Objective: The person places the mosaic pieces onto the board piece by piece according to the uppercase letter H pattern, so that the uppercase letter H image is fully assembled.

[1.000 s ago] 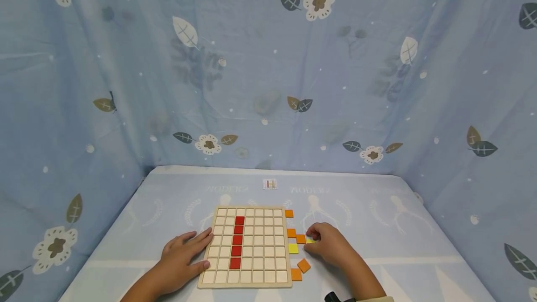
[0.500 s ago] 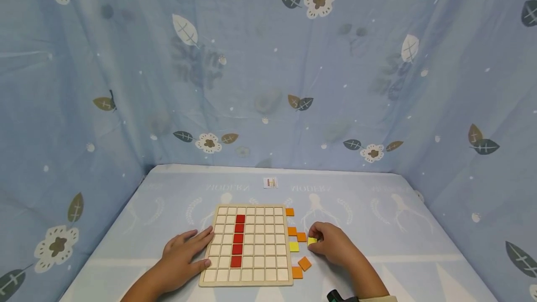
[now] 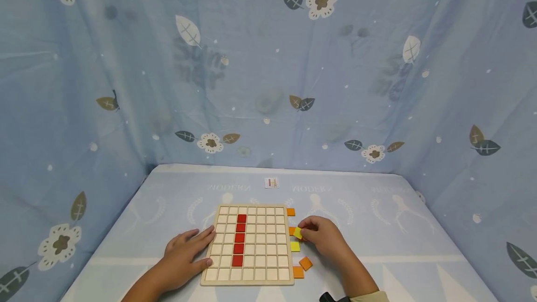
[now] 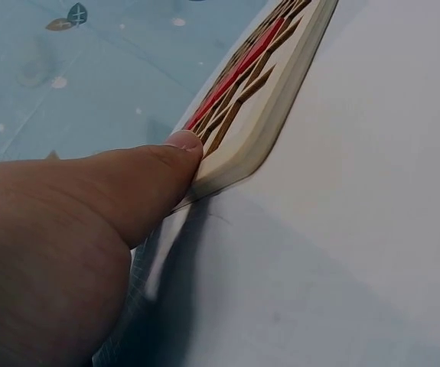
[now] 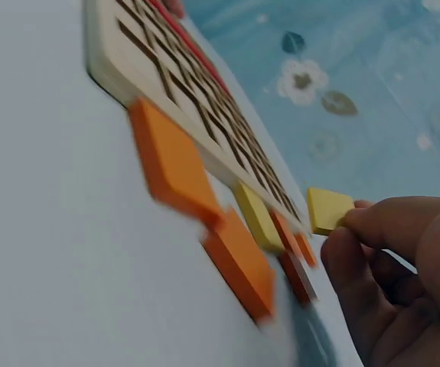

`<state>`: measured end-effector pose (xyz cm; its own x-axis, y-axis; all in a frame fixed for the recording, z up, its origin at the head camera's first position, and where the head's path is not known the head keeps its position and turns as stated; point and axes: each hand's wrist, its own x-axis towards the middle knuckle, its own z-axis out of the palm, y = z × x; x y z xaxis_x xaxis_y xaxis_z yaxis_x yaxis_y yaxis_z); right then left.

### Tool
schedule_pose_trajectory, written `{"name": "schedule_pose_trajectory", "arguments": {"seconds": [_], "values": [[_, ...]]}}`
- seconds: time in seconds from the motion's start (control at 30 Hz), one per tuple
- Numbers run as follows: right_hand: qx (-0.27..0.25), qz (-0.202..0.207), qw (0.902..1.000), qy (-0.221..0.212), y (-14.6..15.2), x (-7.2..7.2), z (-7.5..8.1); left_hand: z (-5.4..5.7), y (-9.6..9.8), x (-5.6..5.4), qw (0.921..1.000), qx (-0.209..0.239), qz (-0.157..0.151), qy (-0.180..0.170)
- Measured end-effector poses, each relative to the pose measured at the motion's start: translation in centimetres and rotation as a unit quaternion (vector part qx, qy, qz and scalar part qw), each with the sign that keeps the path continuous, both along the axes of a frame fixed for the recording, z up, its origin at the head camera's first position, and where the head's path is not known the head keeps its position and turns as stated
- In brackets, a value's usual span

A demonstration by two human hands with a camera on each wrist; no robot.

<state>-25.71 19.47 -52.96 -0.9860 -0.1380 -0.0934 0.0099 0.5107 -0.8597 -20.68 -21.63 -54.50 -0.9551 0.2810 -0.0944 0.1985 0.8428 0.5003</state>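
A wooden grid board [image 3: 260,279] lies on the table, with a column of several red tiles [image 3: 239,237] in its cells. My left hand [image 3: 180,257] rests on the board's left edge, fingers spread and straight; in the left wrist view its thumb [image 4: 181,145] lies on the frame. Off the board's right edge, my right hand [image 3: 325,236] pinches a square yellow tile [image 5: 328,210] between thumb and fingertips, raised above the loose tiles. Another yellow tile [image 3: 295,246] lies against the board's right edge.
Several orange tiles [image 3: 298,272] lie along the board's right side, one turned askew [image 3: 306,264]. A small printed card [image 3: 271,182] lies farther back on the table [image 3: 377,227]. Blue patterned curtains [image 3: 268,59] surround the table's back and sides.
My right hand has lifted the yellow tile from the table and moved it left toward the board, over the orange tiles. The left hand stays on the board's edge.
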Motion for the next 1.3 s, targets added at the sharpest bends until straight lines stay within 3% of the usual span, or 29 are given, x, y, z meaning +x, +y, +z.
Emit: {"name": "schedule_pose_trajectory", "arguments": {"seconds": [0.3,0.67,0.97,1.3], "values": [[-0.034,0.054,0.9979,0.008,-5.5,0.7,0.3,0.3,0.1,0.3,0.9999,0.004,-0.004,0.015],[-0.001,0.083,0.9953,0.051,-10.9,-0.1,0.0,0.0,0.0,0.1,0.9999,-0.001,-0.003,0.013],[0.050,0.073,0.9934,0.072,-12.2,-0.3,-0.5,0.0,0.1,0.0,0.9999,-0.006,-0.002,0.008],[0.096,0.109,0.9849,0.095,-12.4,0.0,-0.5,0.2,0.2,0.1,0.9999,-0.009,0.000,0.005]]}}
